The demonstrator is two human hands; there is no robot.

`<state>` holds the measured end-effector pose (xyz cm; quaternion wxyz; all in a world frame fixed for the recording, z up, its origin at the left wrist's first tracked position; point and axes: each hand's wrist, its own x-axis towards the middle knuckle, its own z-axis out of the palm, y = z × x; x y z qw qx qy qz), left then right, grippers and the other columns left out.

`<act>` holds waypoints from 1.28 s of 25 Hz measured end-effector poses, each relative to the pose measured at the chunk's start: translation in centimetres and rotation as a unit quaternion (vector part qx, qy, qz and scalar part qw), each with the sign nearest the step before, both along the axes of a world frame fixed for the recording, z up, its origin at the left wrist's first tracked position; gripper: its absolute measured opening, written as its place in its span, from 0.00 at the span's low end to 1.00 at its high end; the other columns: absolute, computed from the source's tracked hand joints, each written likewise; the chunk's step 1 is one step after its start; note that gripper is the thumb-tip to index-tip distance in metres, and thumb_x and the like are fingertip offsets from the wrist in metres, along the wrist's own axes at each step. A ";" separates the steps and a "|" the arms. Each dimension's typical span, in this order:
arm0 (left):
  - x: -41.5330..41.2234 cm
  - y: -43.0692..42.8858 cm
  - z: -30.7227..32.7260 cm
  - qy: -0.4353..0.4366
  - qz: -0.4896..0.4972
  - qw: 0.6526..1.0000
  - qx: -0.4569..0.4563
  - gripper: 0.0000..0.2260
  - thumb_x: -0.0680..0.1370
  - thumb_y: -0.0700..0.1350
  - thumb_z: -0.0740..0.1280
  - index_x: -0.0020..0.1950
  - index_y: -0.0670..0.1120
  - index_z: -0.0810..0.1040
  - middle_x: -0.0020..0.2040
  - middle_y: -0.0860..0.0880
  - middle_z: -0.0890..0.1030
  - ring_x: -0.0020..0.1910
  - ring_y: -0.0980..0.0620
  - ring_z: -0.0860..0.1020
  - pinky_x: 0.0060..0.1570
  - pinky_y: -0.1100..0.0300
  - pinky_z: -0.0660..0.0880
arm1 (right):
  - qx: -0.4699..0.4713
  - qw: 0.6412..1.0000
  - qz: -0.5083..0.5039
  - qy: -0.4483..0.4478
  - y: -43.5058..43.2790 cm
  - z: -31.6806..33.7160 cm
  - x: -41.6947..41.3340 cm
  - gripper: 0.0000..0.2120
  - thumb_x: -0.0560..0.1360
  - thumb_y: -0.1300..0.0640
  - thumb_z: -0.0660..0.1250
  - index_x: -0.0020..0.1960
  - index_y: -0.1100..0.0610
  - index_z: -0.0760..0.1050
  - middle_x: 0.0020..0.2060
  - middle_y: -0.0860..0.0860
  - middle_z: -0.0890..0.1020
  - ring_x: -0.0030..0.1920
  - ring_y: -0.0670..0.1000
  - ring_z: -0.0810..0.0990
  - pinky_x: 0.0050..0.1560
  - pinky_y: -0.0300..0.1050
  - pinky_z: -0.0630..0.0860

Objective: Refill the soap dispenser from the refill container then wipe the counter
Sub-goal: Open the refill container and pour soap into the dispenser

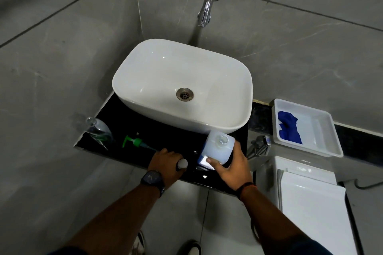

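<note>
Here, your right hand [232, 165] curls round the white refill container [215, 150] at the front of the black counter [161, 130], just before the sink [145, 109]. The container's long axis is near upright, with its open mouth turned up. Your left hand [165, 161] grips a small white cap [182, 164]. The green pump [134, 142] lies flat, tube pointing right. The clear soap dispenser [99, 130] stands at the counter's left end.
</note>
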<state>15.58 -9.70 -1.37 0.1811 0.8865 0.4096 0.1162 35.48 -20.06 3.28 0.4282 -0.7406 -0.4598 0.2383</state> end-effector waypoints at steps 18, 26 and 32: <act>-13.1 5.9 1.6 -0.273 0.545 0.792 0.032 0.38 0.52 0.58 0.81 0.50 0.45 0.65 0.51 0.38 0.72 0.51 0.37 0.71 0.49 0.40 0.73 | -0.031 0.999 -0.009 -0.012 0.5 -0.8 -0.8 0.35 0.62 0.49 0.81 0.60 0.41 0.63 0.53 0.43 0.77 0.53 0.45 0.77 0.48 0.34 0.71; -14.1 10.2 0.4 -0.302 0.456 0.837 -0.017 0.44 0.55 0.47 0.83 0.67 0.46 0.68 0.66 0.42 0.73 0.64 0.44 0.71 0.67 0.52 0.65 | -0.035 0.999 -0.028 -0.023 0.6 -0.3 -1.6 0.34 0.60 0.47 0.81 0.59 0.39 0.64 0.51 0.37 0.76 0.49 0.36 0.75 0.42 0.21 0.68; -13.6 10.0 2.3 -0.320 0.460 0.828 0.006 0.38 0.58 0.49 0.81 0.65 0.46 0.72 0.62 0.40 0.76 0.60 0.41 0.73 0.59 0.48 0.72 | -0.007 0.997 0.009 -0.072 0.9 2.5 -3.3 0.33 0.60 0.40 0.78 0.58 0.38 0.64 0.50 0.32 0.74 0.48 0.33 0.74 0.42 0.22 0.69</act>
